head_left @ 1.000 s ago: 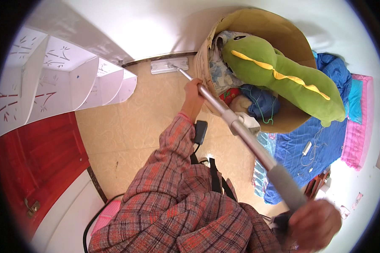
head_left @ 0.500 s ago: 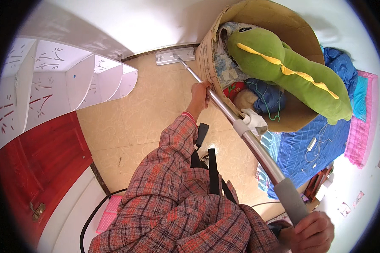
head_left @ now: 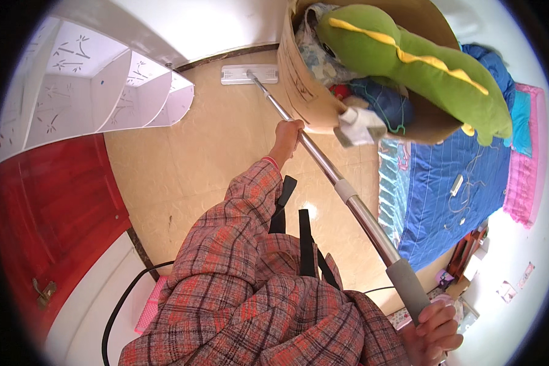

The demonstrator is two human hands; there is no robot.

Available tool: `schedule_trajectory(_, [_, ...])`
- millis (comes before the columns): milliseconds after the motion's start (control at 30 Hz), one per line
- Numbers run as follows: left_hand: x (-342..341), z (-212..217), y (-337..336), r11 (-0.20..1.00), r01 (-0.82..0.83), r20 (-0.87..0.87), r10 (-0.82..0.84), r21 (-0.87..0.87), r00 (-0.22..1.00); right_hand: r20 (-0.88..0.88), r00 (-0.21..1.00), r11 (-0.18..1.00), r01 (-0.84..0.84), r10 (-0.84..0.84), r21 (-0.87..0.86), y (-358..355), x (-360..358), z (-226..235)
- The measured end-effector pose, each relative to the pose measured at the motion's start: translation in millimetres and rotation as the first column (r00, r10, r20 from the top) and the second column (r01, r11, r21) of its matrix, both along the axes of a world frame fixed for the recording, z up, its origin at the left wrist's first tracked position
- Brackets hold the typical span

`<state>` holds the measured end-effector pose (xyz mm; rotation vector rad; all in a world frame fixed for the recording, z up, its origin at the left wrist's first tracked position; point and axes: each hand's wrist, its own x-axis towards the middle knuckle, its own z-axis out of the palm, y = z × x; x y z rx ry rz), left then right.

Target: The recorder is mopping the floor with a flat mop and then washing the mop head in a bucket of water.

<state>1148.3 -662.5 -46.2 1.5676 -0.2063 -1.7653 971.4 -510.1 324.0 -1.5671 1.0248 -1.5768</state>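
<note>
A flat mop with a long silvery telescoping pole (head_left: 323, 160) slants across the view from lower right to upper left. Around the middle of the pole, my left hand (head_left: 288, 135) is closed. My right hand (head_left: 436, 329) wraps the end of the dark grey grip (head_left: 408, 287) at the lower right. The mop's pale rectangular head (head_left: 232, 74) lies flat on the tan tiled floor (head_left: 219, 140), a little way off the wall's dark skirting (head_left: 219, 55). My plaid sleeves cover both forearms.
Right of the pole stands a big cardboard box (head_left: 308, 79) holding a green plush toy (head_left: 402, 55) and cloths; a white cloth (head_left: 358, 125) hangs over its rim. A blue-covered bed (head_left: 445, 213) lies beyond. White shelves (head_left: 113, 91) and a red door (head_left: 61, 226) are at left.
The mop head has come back from the skirting, leaving a gap of floor. Both hands keep their hold on the pole. The view has shifted, with the box higher in it.
</note>
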Motion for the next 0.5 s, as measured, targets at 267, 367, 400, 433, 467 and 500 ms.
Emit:
schedule_trajectory(267, [-82,-36,151,0.956,0.256,0.293,-0.205,-0.146,0.934,0.156,0.866,0.874,0.445,-0.476,0.197,154,-74,-12])
schedule_trajectory(367, [-111,-23,210,0.961,0.264,0.244,-0.238,-0.080,0.940,0.214,0.830,0.855,0.478,-0.515,0.202,208,-98,-8])
schedule_trajectory(400, [-120,-19,225,0.972,0.236,0.283,-0.220,-0.023,0.934,0.223,0.838,0.864,0.454,-0.497,0.220,223,-113,-6])
schedule_trajectory(433, [-125,-18,245,0.971,0.238,0.293,-0.220,-0.025,0.930,0.231,0.843,0.868,0.432,-0.485,0.246,237,-124,-2])
schedule_trajectory(467, [-128,-17,265,0.970,0.238,0.295,-0.214,-0.047,0.931,0.244,0.850,0.875,0.406,-0.468,0.264,249,-132,5])
schedule_trajectory(500, [-132,-17,284,0.966,0.247,0.296,-0.217,-0.070,0.930,0.252,0.843,0.872,0.412,-0.475,0.264,259,-140,9])
